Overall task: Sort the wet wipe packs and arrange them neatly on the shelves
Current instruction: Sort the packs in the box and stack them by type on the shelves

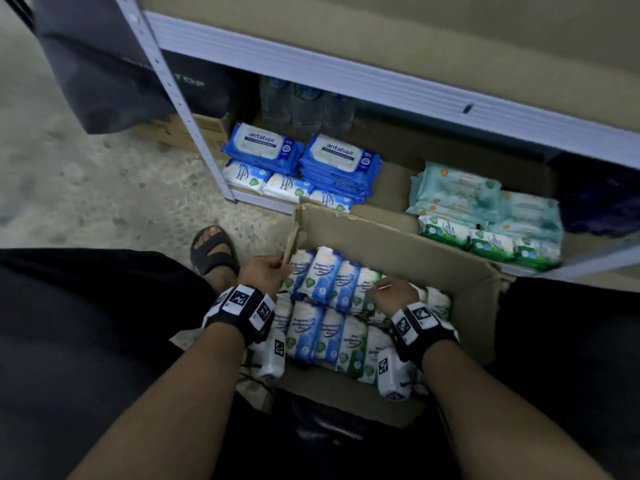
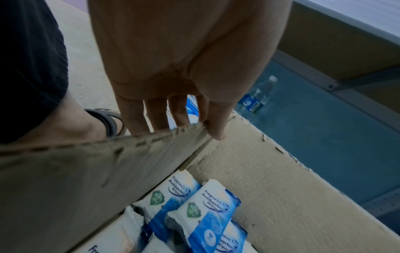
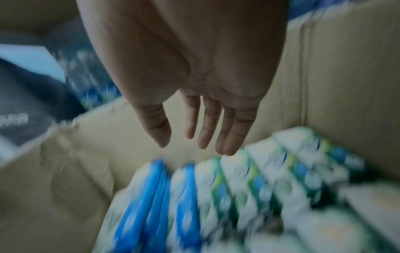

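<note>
A: What do the wipe packs look like from where you sit?

B: I see small white-and-blue wet wipe packs (image 1: 323,277) standing in rows inside the open brown cardboard box (image 1: 398,244) near me, with white-and-green wet wipe packs (image 1: 353,344) to their right in the same rows. On the wrist view I can read "Fragrance Free Antibacterial Wipes" on one blue pack. On the grey metal shelf (image 1: 263,199) beyond the box lie two stacks of larger dark blue "antabax" packs (image 1: 341,157), a row of small blue ones along its near edge, and pale teal packs (image 1: 457,188) with small green ones in front, far right.

A: And the hands?

B: My left hand (image 1: 265,271) pinches the torn left wall of the box, thumb inside and fingers outside. My right hand (image 1: 394,292) hovers over the green packs, grip loose, fingers (image 3: 208,126) straight and holding nothing.

A: The room?

B: Pale speckled concrete floor (image 1: 104,188) on the left, clear plastic water bottles (image 1: 304,105) at the back of the shelf, a dark bag (image 1: 104,64) hanging far left, and my foot in a dark sandal (image 1: 213,251) beside the box.

A: Anything you can't make out?

B: The right wrist view is badly blurred, so the labels there are unreadable. The box bottom is hidden under packs, and the shelf's far right end is dark.
</note>
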